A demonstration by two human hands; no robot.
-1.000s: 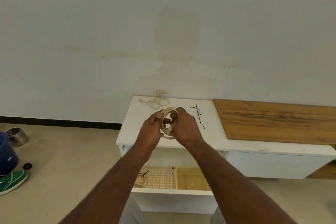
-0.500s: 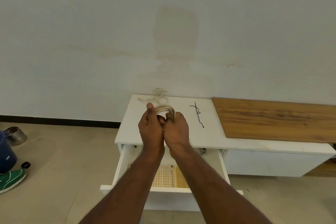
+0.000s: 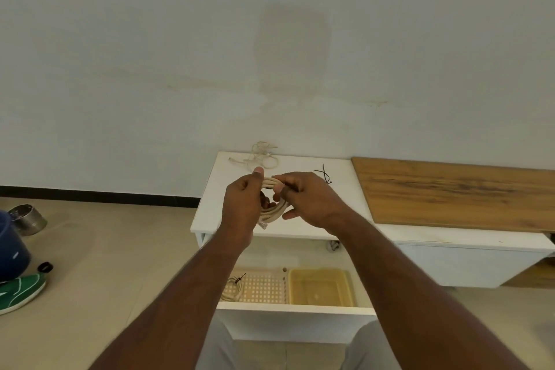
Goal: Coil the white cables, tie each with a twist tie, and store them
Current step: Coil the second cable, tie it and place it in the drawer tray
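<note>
Tiled beige floor [image 3: 99, 273] spreads under us, and closest to us an open white drawer [image 3: 295, 309] juts out from a low white cabinet. Inside it we see a perforated cream basket [image 3: 264, 287] on the left side holding a tied cable coil [image 3: 231, 288] with a dark twist tie on it, and just beside the basket, to its right, a translucent yellow tray [image 3: 319, 287].

Above the drawer we hold our hands together over the white surface [image 3: 216, 207]. Our left hand [image 3: 243, 204] grips the left side of a coiled white cable [image 3: 274, 212], thumb up on the top of the loop and the other fingers curled round it. Our right hand [image 3: 312, 198] pinches the upper part of the same coil between thumb and curled fingers, while its lower fingers stick out looser beneath. A connector end of the cable hangs just below the left hand.

Farther back on the surface, black twist ties [image 3: 326, 174] lie right of our hands, partly hidden by the right hand. Near the wall [image 3: 270, 54] a loose cable [image 3: 261, 156] sits in an untidy tangle. A wooden board [image 3: 456, 192] covers the surface to the right.

Off to the left on the floor we see a green shoe [image 3: 21, 294], a blue bucket [image 3: 10, 249] and a steel bowl [image 3: 27, 219].
</note>
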